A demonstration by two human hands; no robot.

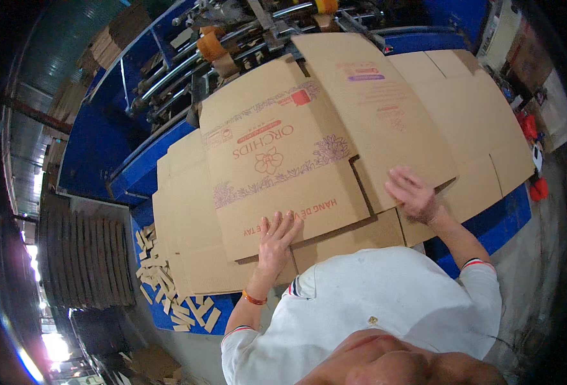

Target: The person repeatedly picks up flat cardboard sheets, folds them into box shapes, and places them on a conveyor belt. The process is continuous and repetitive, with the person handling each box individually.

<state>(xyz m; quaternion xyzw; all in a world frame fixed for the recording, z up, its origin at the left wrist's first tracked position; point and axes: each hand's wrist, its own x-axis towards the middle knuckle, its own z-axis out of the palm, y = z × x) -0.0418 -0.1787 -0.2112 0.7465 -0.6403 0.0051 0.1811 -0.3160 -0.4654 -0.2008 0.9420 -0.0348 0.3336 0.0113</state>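
Several flattened brown cardboard box blanks point(277, 160) lie overlapping on a blue machine table point(498, 215). The top one bears red and purple flower print. My left hand point(277, 236) rests flat with fingers spread on the near edge of that printed blank; an orange band circles its wrist. My right hand point(412, 192) presses flat on the near edge of a second blank point(386, 109) that overlaps the first one's right side. Neither hand grips anything.
A machine with metal rollers and orange wheels point(245, 38) stands behind the blanks. Cardboard offcuts point(168, 289) are scattered at the table's left near corner. A dark stack of sheets point(87, 260) sits at the left. Red objects point(534, 154) lie at the right.
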